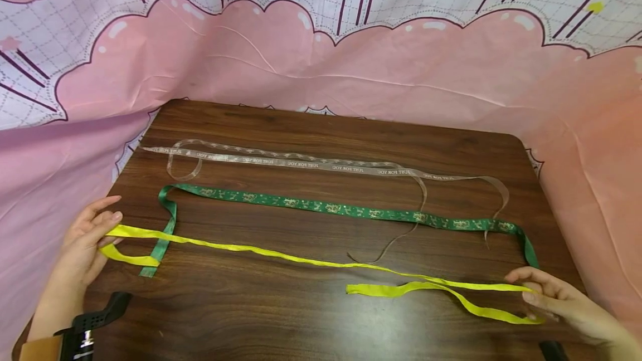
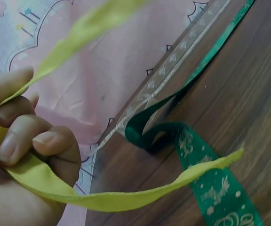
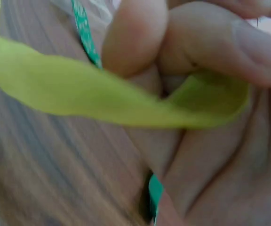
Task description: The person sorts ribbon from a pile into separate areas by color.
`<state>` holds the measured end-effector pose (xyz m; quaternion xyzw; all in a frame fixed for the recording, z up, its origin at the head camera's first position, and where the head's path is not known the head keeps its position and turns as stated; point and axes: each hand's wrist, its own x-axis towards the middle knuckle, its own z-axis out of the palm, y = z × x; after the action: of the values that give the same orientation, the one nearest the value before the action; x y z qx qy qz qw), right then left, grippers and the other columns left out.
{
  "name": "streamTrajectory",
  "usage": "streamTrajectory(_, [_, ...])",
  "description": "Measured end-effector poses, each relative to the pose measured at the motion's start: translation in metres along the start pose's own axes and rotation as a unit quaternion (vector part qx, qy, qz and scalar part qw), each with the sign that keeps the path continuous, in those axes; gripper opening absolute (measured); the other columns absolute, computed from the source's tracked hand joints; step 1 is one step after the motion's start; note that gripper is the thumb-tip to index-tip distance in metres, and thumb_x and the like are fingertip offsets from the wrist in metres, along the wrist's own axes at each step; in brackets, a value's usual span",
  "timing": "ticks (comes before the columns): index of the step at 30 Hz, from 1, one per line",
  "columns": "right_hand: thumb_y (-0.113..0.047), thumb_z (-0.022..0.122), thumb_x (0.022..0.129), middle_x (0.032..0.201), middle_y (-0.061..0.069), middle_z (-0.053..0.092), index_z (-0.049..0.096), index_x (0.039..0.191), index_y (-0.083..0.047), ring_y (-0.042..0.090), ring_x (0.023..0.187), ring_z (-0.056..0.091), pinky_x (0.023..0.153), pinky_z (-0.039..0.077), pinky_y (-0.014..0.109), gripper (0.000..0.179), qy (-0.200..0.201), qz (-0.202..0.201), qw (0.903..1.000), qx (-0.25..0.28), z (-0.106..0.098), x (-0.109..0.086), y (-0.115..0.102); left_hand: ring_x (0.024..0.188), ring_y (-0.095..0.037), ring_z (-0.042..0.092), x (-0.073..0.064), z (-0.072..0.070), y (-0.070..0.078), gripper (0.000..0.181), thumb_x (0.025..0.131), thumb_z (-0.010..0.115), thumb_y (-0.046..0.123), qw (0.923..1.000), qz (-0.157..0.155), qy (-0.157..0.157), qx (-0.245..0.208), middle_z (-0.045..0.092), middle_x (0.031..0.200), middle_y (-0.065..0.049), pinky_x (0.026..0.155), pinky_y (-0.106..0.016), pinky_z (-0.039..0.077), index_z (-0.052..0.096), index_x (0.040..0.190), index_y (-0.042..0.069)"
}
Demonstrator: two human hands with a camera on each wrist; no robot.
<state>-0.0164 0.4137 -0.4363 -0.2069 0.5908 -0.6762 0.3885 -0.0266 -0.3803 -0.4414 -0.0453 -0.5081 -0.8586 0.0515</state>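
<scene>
A yellow ribbon [image 1: 256,249] stretches across the near half of the table between both hands. At the left, my left hand [image 1: 87,238] pinches it between thumb and fingers. Its short free end hangs below that hand, overlapping the green ribbon [image 2: 220,193] in the left wrist view. My right hand [image 1: 557,297] grips the yellow ribbon's other side at the right. From there a longer tail doubles back toward the middle. In the right wrist view the yellow ribbon [image 3: 79,89] loops through the curled fingers [image 3: 206,37].
Beyond the yellow one, the patterned green ribbon [image 1: 311,205] lies lengthwise, its ends bent nearer. Farther back lie sheer white ribbons [image 1: 301,165] with printed lettering, curled at their ends. The wooden table [image 1: 225,305] meets a pink patterned curtain [image 1: 351,88] behind and at the sides.
</scene>
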Motion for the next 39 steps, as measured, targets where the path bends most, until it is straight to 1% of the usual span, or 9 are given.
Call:
streamTrajectory(2, [0.008, 0.008, 0.097, 0.067, 0.013, 0.025, 0.032, 0.135, -0.008, 0.030, 0.056, 0.025, 0.050, 0.022, 0.041, 0.048, 0.007, 0.011, 0.9998, 0.014, -0.004, -0.004, 0.002, 0.054, -0.014, 0.012, -0.001, -0.004, 0.000, 0.040, 0.093, 0.030, -0.016, 1.0000, 0.001, 0.009, -0.004, 0.059, 0.078, 0.000, 0.047, -0.024, 0.017, 0.048, 0.126, -0.001])
streamTrajectory(9, [0.001, 0.002, 0.099, 0.074, 0.012, 0.032, 0.031, 0.138, -0.013, 0.030, 0.059, 0.019, 0.052, 0.019, 0.040, 0.050, 0.041, 0.013, 0.9980, 0.047, -0.019, -0.018, 0.011, 0.054, -0.013, 0.014, -0.006, -0.015, -0.002, 0.040, 0.093, 0.030, -0.017, 0.9994, 0.010, 0.023, -0.025, 0.061, 0.082, -0.005, 0.044, -0.021, 0.018, 0.050, 0.124, -0.002])
streamTrajectory(16, [0.004, -0.004, 0.097, 0.076, 0.010, 0.028, 0.032, 0.138, -0.009, 0.028, 0.061, 0.018, 0.067, 0.023, 0.039, 0.056, 0.049, -0.074, 0.9868, 0.135, -0.031, -0.026, 0.025, 0.052, -0.014, 0.011, -0.009, -0.025, -0.006, 0.041, 0.092, 0.030, -0.017, 0.9992, 0.007, 0.032, -0.024, 0.062, 0.081, -0.004, 0.043, -0.019, 0.033, 0.049, 0.125, -0.001])
streamTrajectory(19, [0.003, -0.005, 0.097, 0.078, 0.006, 0.039, 0.031, 0.138, -0.009, 0.028, 0.065, 0.020, 0.068, 0.023, 0.039, 0.057, 0.060, -0.087, 0.9824, 0.154, -0.034, -0.029, 0.031, 0.053, -0.014, 0.011, -0.009, -0.028, -0.008, 0.042, 0.092, 0.032, -0.017, 0.9991, -0.005, 0.041, -0.006, 0.062, 0.079, -0.002, 0.046, -0.018, 0.039, 0.048, 0.126, 0.002])
streamTrajectory(22, [0.004, -0.003, 0.098, 0.088, 0.001, 0.051, 0.031, 0.139, -0.009, 0.027, 0.068, 0.022, 0.068, 0.033, 0.037, 0.054, 0.092, -0.090, 0.9820, 0.138, -0.036, -0.032, 0.037, 0.052, -0.015, 0.014, -0.008, -0.031, -0.010, 0.043, 0.092, 0.036, -0.016, 0.9979, -0.020, 0.058, 0.022, 0.061, 0.076, 0.001, 0.048, -0.018, 0.042, 0.048, 0.127, 0.006])
streamTrajectory(25, [0.005, 0.004, 0.099, 0.097, -0.002, 0.056, 0.033, 0.138, -0.009, 0.023, 0.068, 0.040, 0.068, 0.041, 0.031, 0.051, 0.148, -0.098, 0.9789, 0.100, -0.038, -0.034, 0.043, 0.052, -0.016, 0.015, -0.007, -0.033, -0.013, 0.042, 0.092, 0.040, -0.014, 0.9951, -0.028, 0.079, 0.052, 0.060, 0.072, 0.003, 0.049, -0.019, 0.040, 0.047, 0.127, 0.009])
streamTrajectory(29, [0.008, 0.009, 0.098, 0.105, 0.000, 0.058, 0.036, 0.137, -0.007, 0.011, 0.089, 0.060, 0.073, 0.049, 0.023, 0.049, 0.205, -0.127, 0.9679, 0.070, -0.040, -0.035, 0.050, 0.051, -0.015, 0.018, -0.006, -0.037, -0.016, 0.042, 0.091, 0.043, -0.012, 0.9913, -0.027, 0.100, 0.082, 0.055, 0.066, 0.006, 0.049, -0.019, 0.038, 0.044, 0.127, 0.010])
streamTrajectory(32, [0.010, 0.011, 0.098, 0.107, 0.002, 0.061, 0.037, 0.137, -0.005, 0.013, 0.093, 0.063, 0.082, 0.050, 0.022, 0.049, 0.225, -0.143, 0.9612, 0.070, -0.041, -0.035, 0.052, 0.046, -0.010, 0.027, -0.006, -0.040, -0.018, 0.042, 0.091, 0.046, -0.011, 0.9881, -0.033, 0.113, 0.099, 0.056, 0.065, 0.007, 0.050, -0.018, 0.041, 0.042, 0.127, 0.011])
streamTrajectory(39, [0.010, 0.019, 0.098, 0.106, -0.001, 0.065, 0.044, 0.133, -0.009, 0.014, 0.092, 0.064, 0.078, 0.051, 0.023, 0.047, 0.263, -0.132, 0.9541, 0.059, -0.043, -0.034, 0.059, 0.050, -0.004, 0.041, -0.005, -0.046, -0.022, 0.046, 0.089, 0.057, -0.002, 0.9705, -0.072, 0.146, 0.177, 0.056, 0.065, 0.009, 0.048, -0.017, 0.038, 0.039, 0.126, 0.016])
